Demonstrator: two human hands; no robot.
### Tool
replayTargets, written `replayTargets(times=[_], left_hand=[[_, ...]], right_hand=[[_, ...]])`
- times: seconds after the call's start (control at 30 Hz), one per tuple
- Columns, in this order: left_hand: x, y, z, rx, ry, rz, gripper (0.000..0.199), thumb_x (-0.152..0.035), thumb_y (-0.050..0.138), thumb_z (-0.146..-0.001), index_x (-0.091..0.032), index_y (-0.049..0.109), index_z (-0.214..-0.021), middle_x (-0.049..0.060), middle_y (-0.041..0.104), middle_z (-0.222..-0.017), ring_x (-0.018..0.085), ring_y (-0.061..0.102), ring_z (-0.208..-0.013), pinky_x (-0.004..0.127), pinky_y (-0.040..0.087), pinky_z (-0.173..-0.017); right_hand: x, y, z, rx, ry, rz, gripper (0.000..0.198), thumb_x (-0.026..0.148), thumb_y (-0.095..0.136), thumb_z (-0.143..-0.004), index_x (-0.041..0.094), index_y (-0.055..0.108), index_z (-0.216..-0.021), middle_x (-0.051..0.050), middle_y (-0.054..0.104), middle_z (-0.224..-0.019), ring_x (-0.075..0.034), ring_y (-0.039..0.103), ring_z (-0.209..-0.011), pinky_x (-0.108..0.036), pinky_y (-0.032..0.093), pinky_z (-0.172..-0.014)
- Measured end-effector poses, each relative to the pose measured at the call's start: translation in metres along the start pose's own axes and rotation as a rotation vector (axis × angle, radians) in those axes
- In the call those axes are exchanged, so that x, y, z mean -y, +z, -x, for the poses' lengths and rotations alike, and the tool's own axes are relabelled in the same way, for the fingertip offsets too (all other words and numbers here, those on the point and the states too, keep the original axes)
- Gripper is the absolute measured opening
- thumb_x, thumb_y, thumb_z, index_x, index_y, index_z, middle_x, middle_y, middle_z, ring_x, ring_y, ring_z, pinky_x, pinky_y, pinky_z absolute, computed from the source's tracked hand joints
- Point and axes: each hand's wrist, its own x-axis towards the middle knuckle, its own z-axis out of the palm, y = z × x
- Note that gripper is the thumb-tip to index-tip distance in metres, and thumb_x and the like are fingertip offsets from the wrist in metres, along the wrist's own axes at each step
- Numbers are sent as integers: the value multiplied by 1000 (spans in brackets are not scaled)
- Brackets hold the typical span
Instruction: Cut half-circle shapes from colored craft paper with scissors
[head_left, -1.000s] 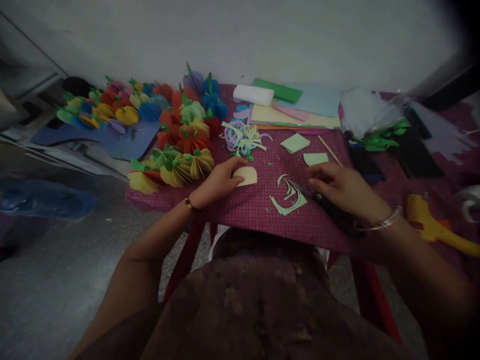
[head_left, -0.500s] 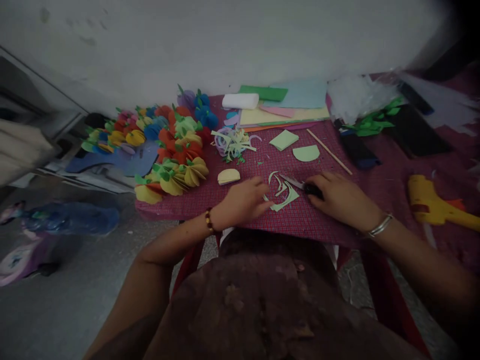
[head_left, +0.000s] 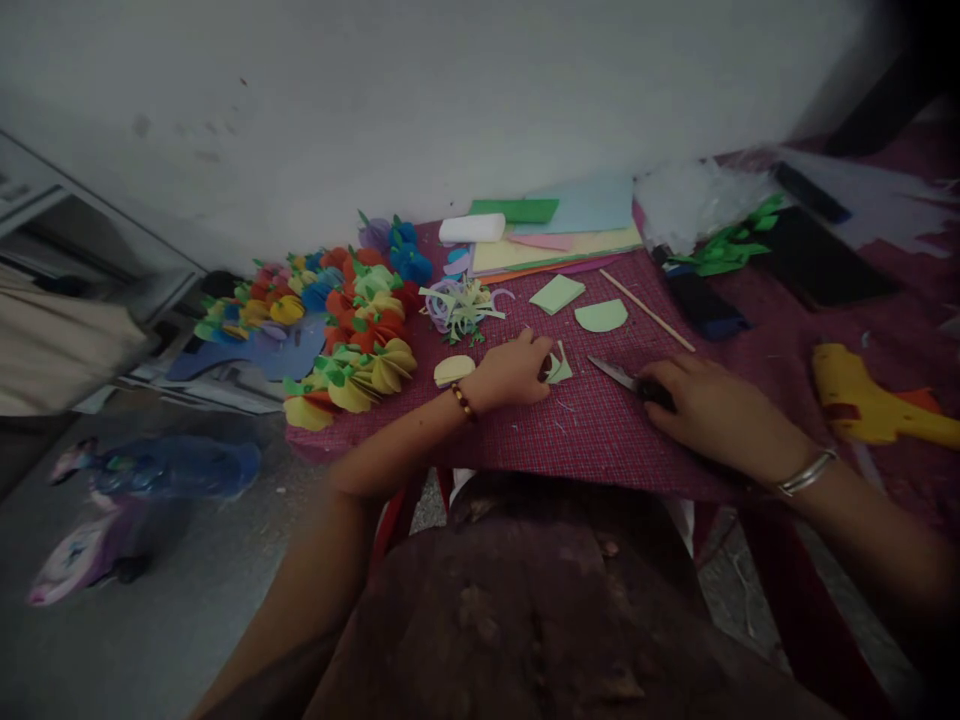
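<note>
My left hand (head_left: 516,370) is closed around pale green paper scraps (head_left: 559,368), whose ends stick out past the fingertips. My right hand (head_left: 694,405) rests on the table with its fingers wrapped round the dark handle of a pair of scissors (head_left: 616,373); the blades point left toward the scraps. Left of my left hand lies a folded cream paper piece (head_left: 454,371). Beyond the hands are a pale green folded paper square (head_left: 557,294) and a pale green half-round piece (head_left: 602,316). A heap of curled paper offcuts (head_left: 459,308) lies farther back.
Several colourful paper pumpkins (head_left: 367,318) crowd the table's left side. Coloured sheets (head_left: 592,205) and a white roll (head_left: 472,229) lie at the back, near a wooden stick (head_left: 649,310). At right are green paper leaves (head_left: 739,240) and a yellow glue gun (head_left: 855,395).
My left hand has moved up and right and gathered the green scraps off the cloth. My right hand, with the scissors, has shifted slightly right and down. The view has tilted a little.
</note>
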Motion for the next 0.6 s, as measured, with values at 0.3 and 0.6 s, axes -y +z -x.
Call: replayTargets(times=[0.3,0.6], left_hand=[[0,3,-25,110,132,59,28,-12,53,-79,-14,69,-102,11,73,-104,23,67,-97,31,49,-86],[41,-37,-35,-27,86,78,15,-15,58,-76,-12,71,-83,7,69,-80,15,57,-73,28,44,-73]], right_hand=[[3,-2,2,-29,-28,11,26,25,52,-91,15,67,-109,-14,69,-104,-31,66,-97,-42,51,-86],[-2,5,3,-4,5,62,26,30,54,-93,16,64,-113,-13,68,-109,-31,68,-94,-42,53,-82]])
